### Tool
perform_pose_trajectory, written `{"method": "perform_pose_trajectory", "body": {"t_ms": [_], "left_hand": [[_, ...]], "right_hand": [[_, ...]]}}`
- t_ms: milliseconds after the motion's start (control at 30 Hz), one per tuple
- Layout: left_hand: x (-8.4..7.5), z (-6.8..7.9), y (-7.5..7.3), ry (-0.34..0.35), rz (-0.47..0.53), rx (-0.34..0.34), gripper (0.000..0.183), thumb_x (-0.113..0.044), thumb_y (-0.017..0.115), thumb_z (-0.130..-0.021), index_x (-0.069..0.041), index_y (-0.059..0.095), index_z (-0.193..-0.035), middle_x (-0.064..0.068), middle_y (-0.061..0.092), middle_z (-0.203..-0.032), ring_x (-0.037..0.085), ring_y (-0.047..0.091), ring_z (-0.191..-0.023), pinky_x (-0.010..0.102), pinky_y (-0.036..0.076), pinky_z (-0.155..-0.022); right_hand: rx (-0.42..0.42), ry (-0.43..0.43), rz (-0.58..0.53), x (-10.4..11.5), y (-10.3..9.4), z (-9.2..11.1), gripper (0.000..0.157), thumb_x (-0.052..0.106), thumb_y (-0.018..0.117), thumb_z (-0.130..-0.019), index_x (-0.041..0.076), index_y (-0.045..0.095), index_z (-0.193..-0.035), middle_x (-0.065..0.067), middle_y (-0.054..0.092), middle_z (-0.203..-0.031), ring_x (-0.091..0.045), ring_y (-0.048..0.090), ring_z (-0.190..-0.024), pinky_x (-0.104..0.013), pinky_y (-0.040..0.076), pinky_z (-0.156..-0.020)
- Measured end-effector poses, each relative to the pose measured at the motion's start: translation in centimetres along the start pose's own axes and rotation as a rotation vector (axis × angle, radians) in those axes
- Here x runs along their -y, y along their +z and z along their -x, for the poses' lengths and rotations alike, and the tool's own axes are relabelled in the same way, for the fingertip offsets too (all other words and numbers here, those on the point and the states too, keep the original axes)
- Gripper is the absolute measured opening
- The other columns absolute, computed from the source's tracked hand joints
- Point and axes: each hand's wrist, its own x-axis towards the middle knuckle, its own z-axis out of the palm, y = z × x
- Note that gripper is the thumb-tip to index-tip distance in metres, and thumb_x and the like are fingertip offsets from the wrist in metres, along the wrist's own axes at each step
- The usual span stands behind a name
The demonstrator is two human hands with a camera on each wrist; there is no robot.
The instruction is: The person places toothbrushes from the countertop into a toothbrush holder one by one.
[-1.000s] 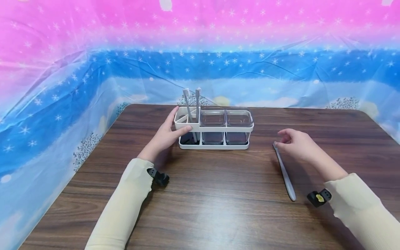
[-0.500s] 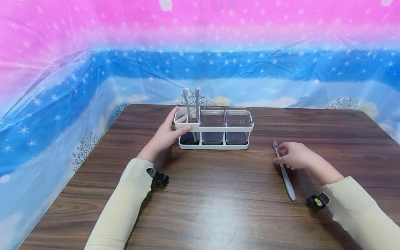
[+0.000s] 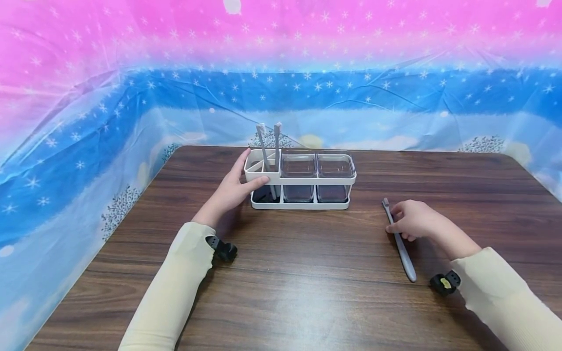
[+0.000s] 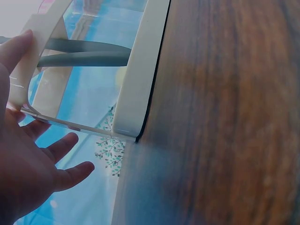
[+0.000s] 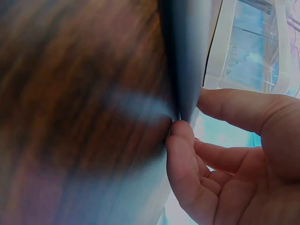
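Observation:
A white toothbrush holder (image 3: 303,181) stands upright on the table, its left end gripped by my left hand (image 3: 230,189). The thumb lies on the front of the upper rim, while other fingers spread along the end in the left wrist view. Two grey toothbrushes (image 3: 276,146) stand in its left compartments, bristles up. Two clear cups (image 3: 335,167) fill the right part. To the right, a grey toothbrush (image 3: 406,261) lies with its head pointing away from me. My right hand (image 3: 417,220) pinches its handle (image 5: 190,51) between thumb and fingers, just below the head.
The dark wooden table (image 3: 281,292) extends around the holder and the loose toothbrush. A pink and blue snowflake cloth (image 3: 281,87) hangs behind the table and along its left side. Small black cameras (image 3: 445,282) sit at both sleeve cuffs.
My right hand has moved from the toothbrush's head toward me onto the handle, and its thumb and fingers have closed there. My left hand and the holder stay in place.

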Motion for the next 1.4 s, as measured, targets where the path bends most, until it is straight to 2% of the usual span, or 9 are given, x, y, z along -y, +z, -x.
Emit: {"method": "perform_pose_trajectory", "body": {"t_ms": [267, 467, 567, 733, 800, 1000, 1100, 1200, 1400], "left_hand": [[-0.1, 0.0, -0.1, -0.001, 0.017, 0.006, 0.088, -0.037, 0.064, -0.092, -0.027, 0.004, -0.156, 0.015, 0.03, -0.152, 0.031, 0.038, -0.136, 0.05, 0.031, -0.11], [-0.1, 0.0, 0.0, 0.003, 0.01, 0.003, 0.089, -0.037, 0.065, -0.092, -0.023, 0.004, -0.157, 0.015, 0.03, -0.152, 0.031, 0.039, -0.135, 0.05, 0.033, -0.109], [-0.1, 0.0, 0.0, 0.002, -0.002, 0.001, 0.09, -0.038, 0.065, -0.092, -0.023, 0.005, -0.157, 0.015, 0.028, -0.153, 0.032, 0.04, -0.135, 0.05, 0.033, -0.108], [-0.1, 0.0, 0.0, -0.003, -0.025, -0.002, 0.09, -0.04, 0.065, -0.091, -0.024, 0.004, -0.157, 0.014, 0.026, -0.155, 0.033, 0.041, -0.134, 0.052, 0.033, -0.108], [-0.1, 0.0, 0.0, -0.005, -0.025, -0.005, 0.091, -0.04, 0.065, -0.091, -0.024, 0.005, -0.157, 0.013, 0.025, -0.155, 0.034, 0.041, -0.133, 0.052, 0.034, -0.107], [-0.1, 0.0, 0.0, 0.001, -0.016, 0.003, 0.091, -0.04, 0.065, -0.092, -0.024, 0.004, -0.157, 0.014, 0.024, -0.156, 0.034, 0.039, -0.135, 0.052, 0.034, -0.107], [0.0, 0.0, 0.0, 0.004, -0.008, 0.006, 0.091, -0.04, 0.065, -0.091, -0.024, 0.003, -0.157, 0.014, 0.024, -0.155, 0.034, 0.037, -0.136, 0.052, 0.034, -0.107], [0.1, 0.0, 0.0, 0.005, 0.002, 0.008, 0.091, -0.04, 0.065, -0.092, -0.024, 0.003, -0.157, 0.015, 0.026, -0.154, 0.034, 0.038, -0.136, 0.052, 0.034, -0.107], [-0.4, 0.3, 0.0, -0.003, 0.026, 0.018, 0.089, -0.035, 0.064, -0.093, -0.026, 0.003, -0.156, 0.015, 0.024, -0.155, 0.033, 0.036, -0.138, 0.05, 0.033, -0.109]], "right_hand": [[-0.013, -0.009, -0.004, 0.0, 0.1, -0.1, 0.051, 0.008, 0.065, -0.088, -0.019, 0.046, -0.127, -0.012, 0.058, -0.075, -0.015, 0.058, -0.06, -0.031, 0.055, -0.057], [-0.026, -0.024, 0.0, 0.1, 0.0, -0.1, 0.048, 0.006, 0.063, -0.089, -0.019, 0.046, -0.126, -0.012, 0.058, -0.074, -0.015, 0.058, -0.058, -0.031, 0.054, -0.056], [-0.034, -0.039, -0.011, 0.2, -0.3, 0.0, 0.048, 0.006, 0.061, -0.089, -0.019, 0.045, -0.127, -0.014, 0.059, -0.077, -0.016, 0.058, -0.059, -0.031, 0.054, -0.057], [-0.076, -0.083, -0.022, 0.8, -1.5, 0.1, 0.049, 0.006, 0.059, -0.09, -0.02, 0.043, -0.128, -0.027, 0.063, -0.095, -0.017, 0.06, -0.061, -0.034, 0.055, -0.058], [-0.093, -0.091, -0.025, 1.2, -2.1, 0.1, 0.049, 0.007, 0.058, -0.09, -0.019, 0.042, -0.129, -0.028, 0.064, -0.098, -0.017, 0.061, -0.061, -0.035, 0.055, -0.059], [-0.143, -0.095, -0.02, 3.1, -4.2, 0.2, 0.051, 0.01, 0.06, -0.091, -0.017, 0.042, -0.131, -0.014, 0.066, -0.078, -0.019, 0.064, -0.064, -0.039, 0.055, -0.063], [-0.171, -0.112, -0.006, 4.2, -5.2, 0.3, 0.051, 0.011, 0.06, -0.091, -0.016, 0.043, -0.131, -0.013, 0.066, -0.077, -0.019, 0.064, -0.064, -0.039, 0.055, -0.062], [-0.189, -0.135, -0.003, 5.3, -6.1, 0.4, 0.051, 0.011, 0.06, -0.091, -0.015, 0.043, -0.131, -0.016, 0.067, -0.081, -0.017, 0.063, -0.062, -0.037, 0.054, -0.061], [-0.218, -0.187, -0.07, 7.6, -7.2, 0.4, 0.049, 0.01, 0.059, -0.092, -0.015, 0.043, -0.131, -0.027, 0.067, -0.101, -0.015, 0.064, -0.064, -0.034, 0.055, -0.063]]}}
